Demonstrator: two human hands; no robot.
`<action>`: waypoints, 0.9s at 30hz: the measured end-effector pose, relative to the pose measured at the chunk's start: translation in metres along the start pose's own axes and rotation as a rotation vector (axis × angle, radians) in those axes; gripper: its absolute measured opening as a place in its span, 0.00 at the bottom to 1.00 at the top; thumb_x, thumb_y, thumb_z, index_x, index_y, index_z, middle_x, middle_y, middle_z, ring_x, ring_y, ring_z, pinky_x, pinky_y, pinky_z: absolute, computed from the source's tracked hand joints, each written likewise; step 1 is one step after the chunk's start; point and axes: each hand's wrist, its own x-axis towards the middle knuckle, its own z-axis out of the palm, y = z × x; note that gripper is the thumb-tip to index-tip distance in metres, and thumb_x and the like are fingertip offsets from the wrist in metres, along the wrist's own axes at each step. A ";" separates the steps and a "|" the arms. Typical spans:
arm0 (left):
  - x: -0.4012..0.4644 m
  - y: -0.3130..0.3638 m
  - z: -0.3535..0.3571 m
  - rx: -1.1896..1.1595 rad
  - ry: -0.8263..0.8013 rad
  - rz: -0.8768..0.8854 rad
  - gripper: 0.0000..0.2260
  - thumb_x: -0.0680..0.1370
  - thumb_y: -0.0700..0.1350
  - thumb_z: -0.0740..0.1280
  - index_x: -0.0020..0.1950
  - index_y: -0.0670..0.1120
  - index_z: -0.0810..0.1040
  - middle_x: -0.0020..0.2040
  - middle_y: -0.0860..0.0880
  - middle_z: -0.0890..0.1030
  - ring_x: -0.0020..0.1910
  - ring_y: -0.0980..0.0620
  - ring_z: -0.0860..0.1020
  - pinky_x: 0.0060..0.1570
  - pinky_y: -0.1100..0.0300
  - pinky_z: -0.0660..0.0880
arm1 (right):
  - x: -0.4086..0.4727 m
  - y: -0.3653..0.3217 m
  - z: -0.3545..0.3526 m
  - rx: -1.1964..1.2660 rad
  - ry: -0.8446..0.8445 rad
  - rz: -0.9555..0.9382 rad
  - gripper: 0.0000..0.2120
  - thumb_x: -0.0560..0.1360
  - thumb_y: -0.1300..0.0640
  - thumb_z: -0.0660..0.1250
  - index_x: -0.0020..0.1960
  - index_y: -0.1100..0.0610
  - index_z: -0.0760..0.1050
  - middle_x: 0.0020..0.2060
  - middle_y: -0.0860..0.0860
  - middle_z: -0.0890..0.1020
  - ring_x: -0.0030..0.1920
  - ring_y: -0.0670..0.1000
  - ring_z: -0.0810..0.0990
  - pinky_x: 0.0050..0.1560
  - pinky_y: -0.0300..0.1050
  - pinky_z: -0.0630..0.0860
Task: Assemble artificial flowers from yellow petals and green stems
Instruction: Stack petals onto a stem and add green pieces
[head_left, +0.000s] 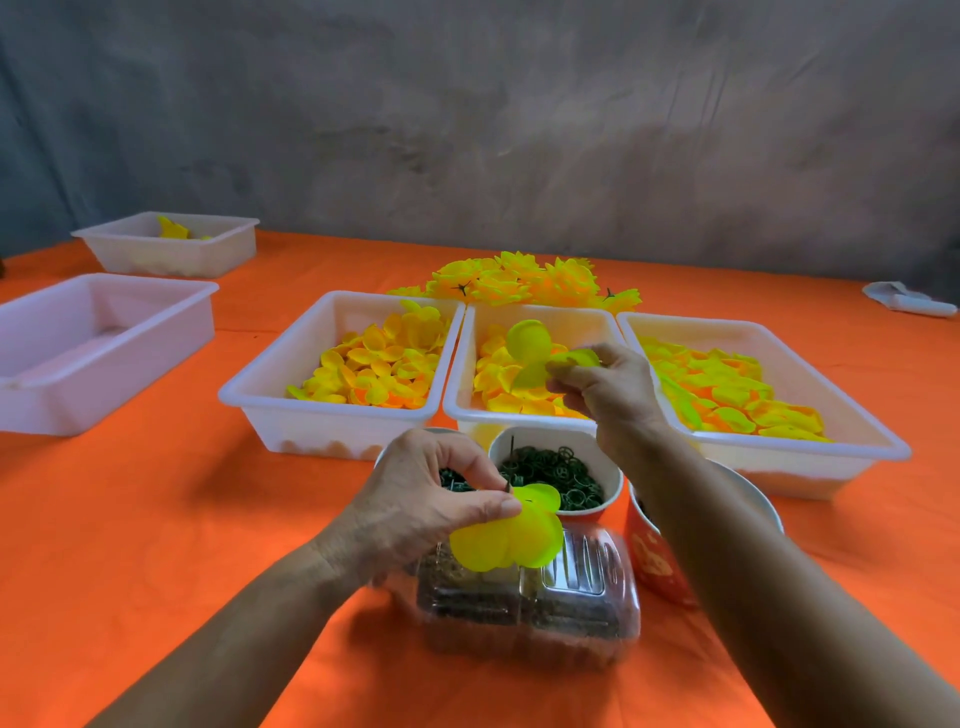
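My left hand pinches a partly built flower of yellow-green petals, with a thin dark stem tip poking up beside the thumb. My right hand pinches a loose yellow-green petal piece above the middle white tray. Three white trays in a row hold yellow and orange petals: the left one, the middle one, the right one. A white cup between my hands is filled with dark green rings. Finished yellow flowers lie in a pile behind the trays.
A clear plastic box of dark parts sits under my left hand. A red cup stands behind my right forearm. Two more white trays are at the far left on the orange table. A white object lies far right.
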 end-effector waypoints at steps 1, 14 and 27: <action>0.000 0.000 0.000 -0.003 0.002 0.000 0.06 0.59 0.51 0.77 0.30 0.54 0.81 0.35 0.54 0.82 0.41 0.54 0.81 0.50 0.52 0.75 | -0.007 -0.002 -0.002 0.032 -0.018 0.016 0.09 0.71 0.70 0.69 0.44 0.59 0.73 0.31 0.54 0.77 0.23 0.42 0.78 0.25 0.32 0.71; -0.001 -0.001 0.001 -0.007 0.003 -0.003 0.07 0.60 0.51 0.77 0.32 0.52 0.82 0.37 0.51 0.83 0.43 0.49 0.81 0.51 0.47 0.76 | -0.066 -0.014 -0.011 0.179 -0.226 0.160 0.07 0.68 0.68 0.71 0.37 0.57 0.78 0.26 0.50 0.79 0.27 0.45 0.77 0.26 0.34 0.73; -0.005 0.002 0.003 -0.026 0.028 -0.011 0.06 0.64 0.43 0.79 0.33 0.47 0.83 0.38 0.50 0.83 0.43 0.49 0.81 0.52 0.45 0.76 | -0.083 -0.014 -0.001 0.013 -0.131 0.031 0.06 0.69 0.64 0.73 0.39 0.55 0.78 0.33 0.50 0.83 0.37 0.49 0.82 0.34 0.38 0.72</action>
